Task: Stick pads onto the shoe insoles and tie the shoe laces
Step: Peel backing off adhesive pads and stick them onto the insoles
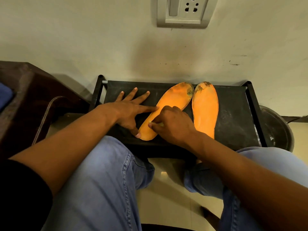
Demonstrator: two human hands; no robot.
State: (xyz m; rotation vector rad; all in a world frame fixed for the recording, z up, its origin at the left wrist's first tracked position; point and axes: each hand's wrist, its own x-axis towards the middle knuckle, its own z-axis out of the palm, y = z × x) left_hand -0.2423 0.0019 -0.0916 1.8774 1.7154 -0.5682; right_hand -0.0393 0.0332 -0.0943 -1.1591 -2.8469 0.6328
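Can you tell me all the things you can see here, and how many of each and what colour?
insoles: two, orange with dark worn toes; the left insole lies slanted, the right insole straighter beside it, both on the rack
rack: one, black, against the wall
wall socket: one, grey-white, high on the wall
round tub: one, dark, right of the rack
wooden furniture: one, dark brown, at left
small pale piece: one, in the right hand's fingertips; too small to name
jeans: blue, on both legs
left hand: spread flat, touching the left insole's edge
right hand: curled, pinching over the left insole
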